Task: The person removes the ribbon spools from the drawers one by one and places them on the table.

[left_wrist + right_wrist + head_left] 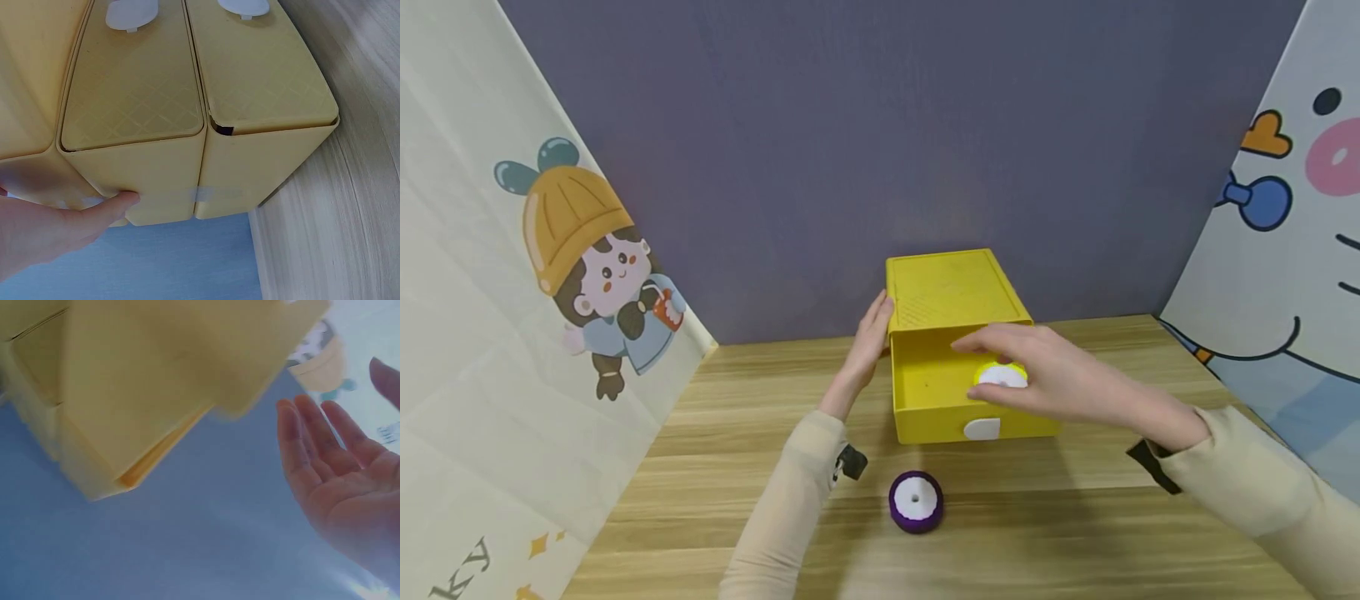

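Observation:
A yellow drawer cabinet (955, 287) stands against the back wall with its top drawer (932, 427) pulled out. Inside, toward the right, is a wheel-like disc (1002, 377) with a white face and bright yellow rim. Over that disc hovers my right hand (1067, 375), thumb and fingers spread apart; the right wrist view shows its palm (356, 500) holding nothing. My left hand (867, 343) rests straight-fingered on the cabinet's left side, its thumb (122, 201) touching the side wall in the left wrist view. A purple-rimmed disc (915, 500) with a white centre lies on the table in front.
Two lower drawers with white handles (131, 14) are pushed in; the lowest has a small dark gap (222, 130) at one corner. The wood-grain table (715, 500) meets a grey-blue back wall (850, 150). Cartoon-printed panels (460, 250) flank it on both sides.

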The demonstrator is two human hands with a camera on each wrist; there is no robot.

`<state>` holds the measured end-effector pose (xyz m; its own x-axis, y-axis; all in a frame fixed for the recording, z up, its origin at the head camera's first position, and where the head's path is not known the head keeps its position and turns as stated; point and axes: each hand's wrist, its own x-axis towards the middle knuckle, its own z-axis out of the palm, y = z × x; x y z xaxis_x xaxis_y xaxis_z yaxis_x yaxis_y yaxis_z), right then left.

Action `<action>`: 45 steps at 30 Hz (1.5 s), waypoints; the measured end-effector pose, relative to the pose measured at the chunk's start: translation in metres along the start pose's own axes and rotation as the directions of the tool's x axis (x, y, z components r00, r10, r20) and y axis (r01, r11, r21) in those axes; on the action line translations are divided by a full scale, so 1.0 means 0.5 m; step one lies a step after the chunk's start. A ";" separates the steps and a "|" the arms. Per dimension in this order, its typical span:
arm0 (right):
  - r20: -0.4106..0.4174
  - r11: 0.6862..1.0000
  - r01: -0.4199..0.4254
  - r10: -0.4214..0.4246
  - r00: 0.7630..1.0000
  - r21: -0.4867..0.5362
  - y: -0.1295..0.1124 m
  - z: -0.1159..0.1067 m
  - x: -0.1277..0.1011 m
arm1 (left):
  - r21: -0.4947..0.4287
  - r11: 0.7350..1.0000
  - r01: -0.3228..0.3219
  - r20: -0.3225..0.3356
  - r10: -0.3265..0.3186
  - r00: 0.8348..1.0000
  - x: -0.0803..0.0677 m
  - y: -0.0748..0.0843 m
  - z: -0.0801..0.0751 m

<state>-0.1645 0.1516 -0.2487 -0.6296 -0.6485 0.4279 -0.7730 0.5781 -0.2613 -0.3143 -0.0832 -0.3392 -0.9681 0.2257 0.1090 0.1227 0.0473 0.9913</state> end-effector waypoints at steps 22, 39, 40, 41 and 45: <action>0.503 0.994 -0.096 0.105 0.858 -0.045 0.131 -0.019 0.026 | -0.011 1.000 -0.006 0.018 0.006 1.000 0.003 -0.005 0.000; 0.599 0.991 -0.084 0.128 0.791 -0.102 0.126 0.008 0.036 | 0.012 1.000 0.000 0.013 0.000 1.000 0.002 -0.004 0.001; 0.598 0.990 -0.088 0.135 0.790 -0.108 0.127 0.009 0.036 | 0.012 1.000 -0.002 0.013 0.002 1.000 0.002 -0.003 0.001; 0.596 0.989 -0.093 0.143 0.790 -0.113 0.126 0.009 0.036 | 0.011 1.000 -0.004 0.013 0.004 1.000 0.003 -0.003 0.000; 0.571 0.987 -0.079 0.147 0.808 -0.143 0.127 0.013 0.036 | 0.013 1.000 -0.006 0.009 0.006 1.000 0.003 -0.003 0.000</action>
<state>-0.2251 0.1734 -0.2634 -0.6669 -0.7213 -0.1869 -0.7018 0.6924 -0.1676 -0.3162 -0.0830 -0.3406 -0.9652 0.2350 0.1144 0.1316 0.0589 0.9896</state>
